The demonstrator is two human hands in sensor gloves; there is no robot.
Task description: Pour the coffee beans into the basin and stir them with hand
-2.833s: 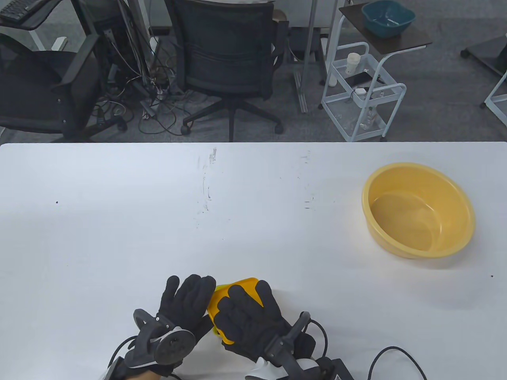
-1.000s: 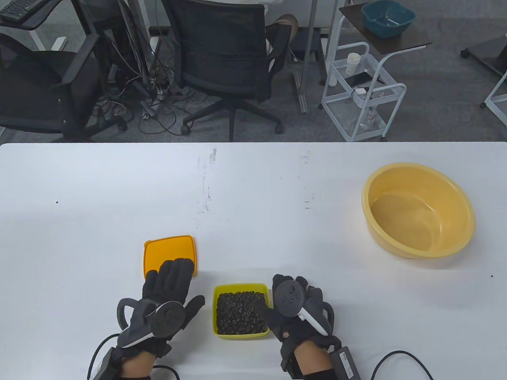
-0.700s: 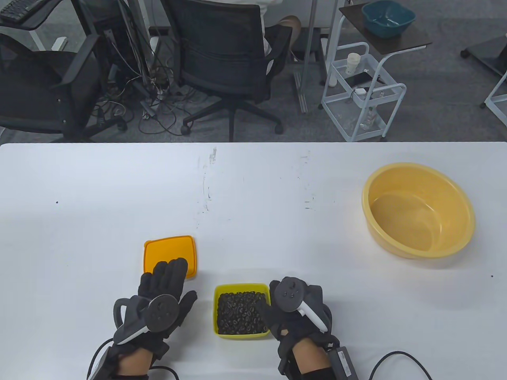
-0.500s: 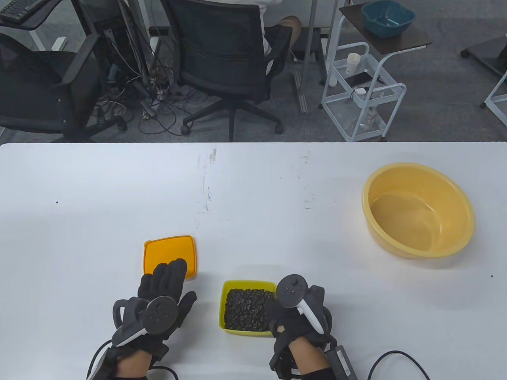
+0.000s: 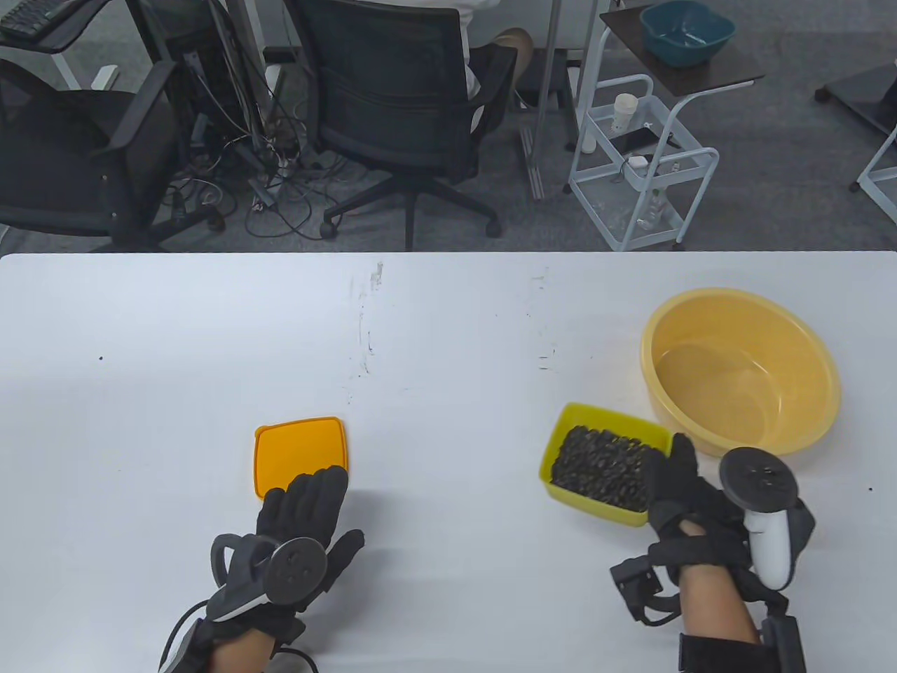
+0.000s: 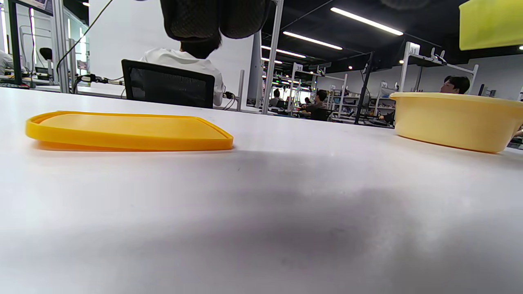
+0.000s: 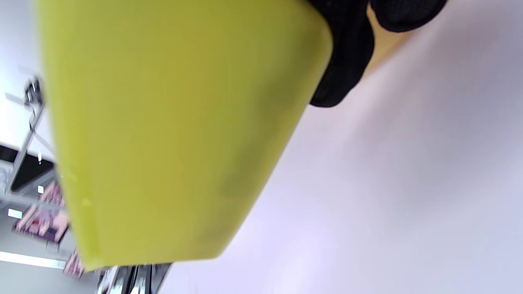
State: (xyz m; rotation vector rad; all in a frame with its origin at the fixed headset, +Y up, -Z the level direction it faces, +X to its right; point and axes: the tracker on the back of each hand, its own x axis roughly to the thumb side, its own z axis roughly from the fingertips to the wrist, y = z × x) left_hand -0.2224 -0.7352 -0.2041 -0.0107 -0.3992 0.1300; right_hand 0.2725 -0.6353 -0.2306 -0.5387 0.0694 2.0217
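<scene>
Two gloved hands work over a white table [image 5: 448,336] in the table view. The right hand [image 5: 690,508] grips the near right corner of a square yellow-green plastic box [image 5: 603,463] heaped with dark coffee beans [image 5: 604,468]; its thumb lies over the rim on the bean side, and the box sits just beside the near left rim of a round pale-yellow plastic basin [image 5: 740,371]. The left hand [image 5: 303,522] lies flat with straight, relaxed fingers, holding nothing, its fingertips [image 5: 328,479] at the near edge of a flat orange square plastic lid [image 5: 301,454]. Beyond the table stand a black mesh office chair [image 5: 399,105] and a white wire trolley [image 5: 641,161].

In the left wrist view, the lid [image 6: 126,130] lies flat on the table at the left, the basin [image 6: 457,124] stands at the right, and a corner of the box [image 6: 490,24] shows raised at the top right, clear of the table.

The right wrist view is blurred: the box's underside [image 7: 175,130] fills most of it, with black gloved fingers [image 7: 343,53] wrapped against its edge above the table [image 7: 408,204].
</scene>
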